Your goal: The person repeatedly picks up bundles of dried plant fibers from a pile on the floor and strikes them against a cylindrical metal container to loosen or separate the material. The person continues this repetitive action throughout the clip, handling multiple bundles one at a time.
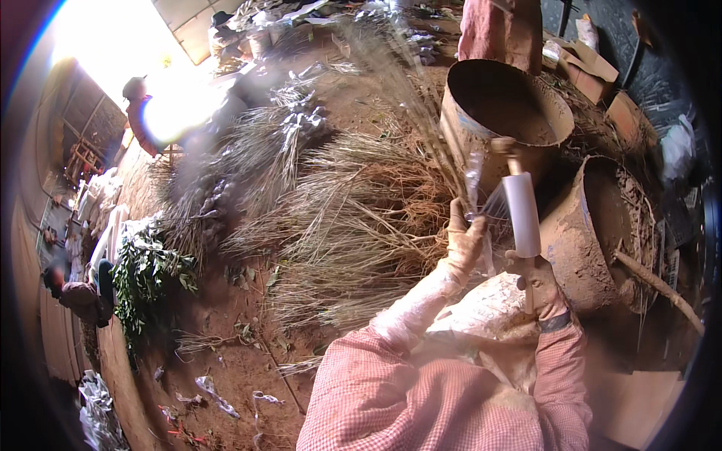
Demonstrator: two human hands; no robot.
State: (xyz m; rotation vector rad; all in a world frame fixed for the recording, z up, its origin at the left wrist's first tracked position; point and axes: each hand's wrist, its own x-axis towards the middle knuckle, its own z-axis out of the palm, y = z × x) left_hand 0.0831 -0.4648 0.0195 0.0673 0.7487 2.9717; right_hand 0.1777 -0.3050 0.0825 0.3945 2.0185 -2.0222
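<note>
Gloved and dusty, my left hand (466, 239) grips the lower end of a bundle of thin bare saplings (434, 132), whose tops fan up and away from me. Clear plastic film (475, 175) clings around that end and stretches towards a roll of stretch film (522, 214). The roll sits on a wooden stick (529, 299), and my right hand (538, 279) is closed around the stick just below the roll. A dirty white sack (491, 310) covers my lap below both hands. Left of my left hand lies a large heap of bare-root saplings (338, 225), brown roots towards me.
A mud-coated drum (479, 121) stands ahead; a tipped muddy drum (569, 242) with a wooden pole (660, 287) lies right. One person (502, 34) is beyond the drums, others (141, 115) at left. Leafy branches (146, 265) and plastic scraps (217, 394) lie left. Cardboard boxes (586, 73) sit back right.
</note>
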